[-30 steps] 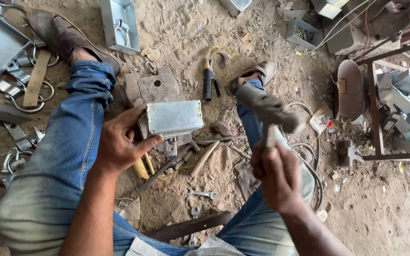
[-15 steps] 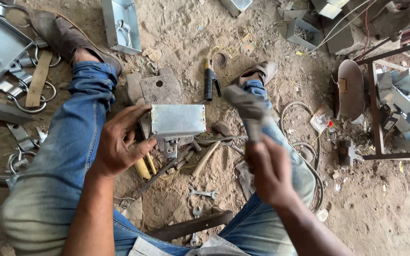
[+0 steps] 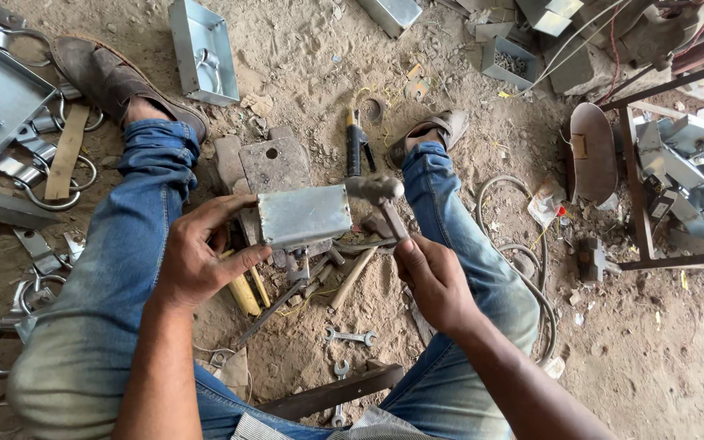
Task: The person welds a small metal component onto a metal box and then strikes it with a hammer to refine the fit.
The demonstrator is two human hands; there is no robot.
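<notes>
My left hand (image 3: 201,257) grips the left end of a bent grey sheet-metal piece (image 3: 305,216) and holds it above the dirt floor between my legs. My right hand (image 3: 433,281) is closed around the handle of a hammer (image 3: 378,195). The hammer's head sits low, right at the right edge of the metal piece. Whether it touches the metal I cannot tell. Under the piece lie several hand tools with wooden handles (image 3: 350,279).
A rusty steel block with a hole (image 3: 275,163) lies just beyond the piece. Spanners (image 3: 350,336) lie near my lap. Metal boxes (image 3: 201,50) and ringed brackets (image 3: 50,163) sit at left. At right are a metal frame (image 3: 645,204) and cables (image 3: 531,269).
The hammer was raised high on the right; my right hand has swung it down and leftward to the right edge of the metal piece. My left hand has kept its hold.
</notes>
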